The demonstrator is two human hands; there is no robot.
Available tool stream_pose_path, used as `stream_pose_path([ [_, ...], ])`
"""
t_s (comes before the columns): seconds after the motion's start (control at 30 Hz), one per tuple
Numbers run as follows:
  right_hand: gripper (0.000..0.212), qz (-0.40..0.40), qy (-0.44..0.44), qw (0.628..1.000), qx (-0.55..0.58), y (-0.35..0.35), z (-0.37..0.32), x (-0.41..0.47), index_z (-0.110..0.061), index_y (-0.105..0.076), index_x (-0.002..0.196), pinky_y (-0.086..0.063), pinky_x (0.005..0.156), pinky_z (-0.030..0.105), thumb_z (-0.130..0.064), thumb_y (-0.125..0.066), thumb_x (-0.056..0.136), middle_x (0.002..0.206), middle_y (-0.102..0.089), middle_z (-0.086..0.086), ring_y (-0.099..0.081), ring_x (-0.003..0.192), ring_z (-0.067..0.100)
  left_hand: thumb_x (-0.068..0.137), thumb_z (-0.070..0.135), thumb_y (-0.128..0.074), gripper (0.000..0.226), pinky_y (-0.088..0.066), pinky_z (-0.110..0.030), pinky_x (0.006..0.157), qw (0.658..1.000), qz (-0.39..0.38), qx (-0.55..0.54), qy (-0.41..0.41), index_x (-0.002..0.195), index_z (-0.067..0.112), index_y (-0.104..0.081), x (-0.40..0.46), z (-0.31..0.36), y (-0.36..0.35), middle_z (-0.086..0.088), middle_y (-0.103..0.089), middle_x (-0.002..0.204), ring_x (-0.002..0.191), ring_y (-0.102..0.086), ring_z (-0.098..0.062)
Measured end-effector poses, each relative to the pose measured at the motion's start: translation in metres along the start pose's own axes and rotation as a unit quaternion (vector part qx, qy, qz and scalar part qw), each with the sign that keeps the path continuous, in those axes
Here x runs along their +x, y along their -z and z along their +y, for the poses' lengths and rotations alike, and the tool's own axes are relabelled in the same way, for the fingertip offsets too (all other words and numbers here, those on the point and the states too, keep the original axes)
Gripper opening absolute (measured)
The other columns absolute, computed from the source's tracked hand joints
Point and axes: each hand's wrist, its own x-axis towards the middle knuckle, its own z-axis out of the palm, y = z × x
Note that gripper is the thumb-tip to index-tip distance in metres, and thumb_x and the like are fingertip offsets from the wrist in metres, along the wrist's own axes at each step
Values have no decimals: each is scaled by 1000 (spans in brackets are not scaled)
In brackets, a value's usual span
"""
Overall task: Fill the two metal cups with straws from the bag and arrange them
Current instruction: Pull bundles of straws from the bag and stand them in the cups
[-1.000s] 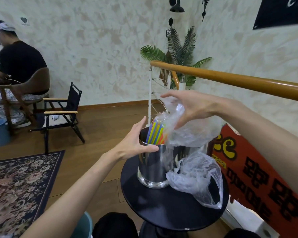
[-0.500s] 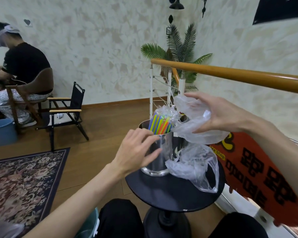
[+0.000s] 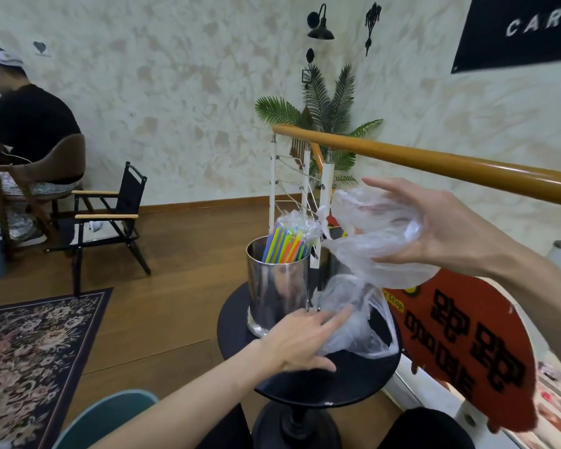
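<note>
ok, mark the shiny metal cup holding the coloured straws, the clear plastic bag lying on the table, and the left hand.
shiny metal cup [image 3: 277,286], head view, on its front wall.
clear plastic bag lying on the table [image 3: 361,322], head view, on its crumpled middle.
left hand [image 3: 300,340], head view, on the back of the hand.

Colourful straws [image 3: 285,246] stand bundled in the shiny metal cup [image 3: 277,294], clear bag [image 3: 379,244] alongside.

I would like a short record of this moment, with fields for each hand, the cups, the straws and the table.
left hand: open, fingers on the plastic bag lying on the table
right hand: grips a crumpled clear bag, raised
near metal cup: upright, holds straws
straws: coloured, tops still wrapped in clear plastic
second metal cup: mostly hidden behind bags
table: round, black
</note>
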Motion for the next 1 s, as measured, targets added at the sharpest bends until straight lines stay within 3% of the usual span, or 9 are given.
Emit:
stream_pose_path([
  [0.07,103,1,4,1000,2,7,-3,-3,-35,-44,151,-40,106,14,-30,-96,62,141,-56,-22,-53,128,-5,90,58,-64,111,-47,-48,93,999,-24,-9,30,160,14,9,2,4,-3,-21,-52,138,112,-58,-43],
  [0.13,100,3,13,1000,11,13,-5,-6,-39,-45,148,-41,108,17,-36,-94,61,140,-56,-26,-53,127,-7,92,58,-61,106,-48,-49,91,996,-53,-35,57,160,10,4,3,5,-3,-20,-52,138,111,-58,-44],
  [0.23,93,0,10,999,33,20,-6,-11,-42,-48,146,-44,107,22,-44,-88,61,136,-58,-28,-56,125,-4,93,55,-62,70,-47,-47,86,995,-65,-39,65,137,3,-46,2,7,1,-16,-57,124,109,-58,-41],
  [0.4,94,-45,13,998,31,1,4,-25,-43,-45,149,-41,101,14,-51,-90,68,118,-52,-26,-57,116,2,85,61,-58,51,-45,-40,84,997,61,41,6,105,15,-68,-18,-2,-3,-7,-53,115,105,-51,-28],
  [0.5,94,-63,-13,997,30,-33,14,-36,-51,-38,151,-43,98,23,-63,-82,69,118,-48,-11,-51,113,11,88,55,-47,52,-44,-39,95,997,63,-28,36,110,13,-66,-34,-13,2,-6,-53,129,119,-49,-26],
  [0.6,98,-65,-49,993,84,-73,21,-47,-51,-36,151,-37,97,12,-61,-84,65,113,-41,-17,-46,111,4,85,43,-43,33,-43,-38,75,994,67,-36,83,92,13,-55,-50,-20,16,-1,-59,96,89,-60,-30],
  [0.73,105,-39,-95,986,133,-124,32,-63,-52,-34,148,-32,99,9,-55,-91,61,120,-41,-13,-43,118,1,74,46,-31,27,-37,-41,58,975,118,-109,151,80,20,-29,-71,-29,23,8,-39,67,64,-45,-31],
  [0.87,113,-15,-135,974,179,-158,36,-74,-49,-32,148,-31,99,4,-35,-99,58,121,-40,-8,-41,117,-5,76,41,-38,29,-48,-46,57,938,243,-135,208,97,22,-33,-84,-41,23,-5,-67,81,64,-60,-38],
  [1.0,117,-10,-147,971,190,-181,35,-80,-52,-26,150,-33,99,6,-39,-97,58,124,-36,-15,-40,122,-4,77,27,-53,27,-42,-36,50,886,352,-194,233,103,20,-49,-81,-36,51,0,-61,64,54,-55,-28],
])
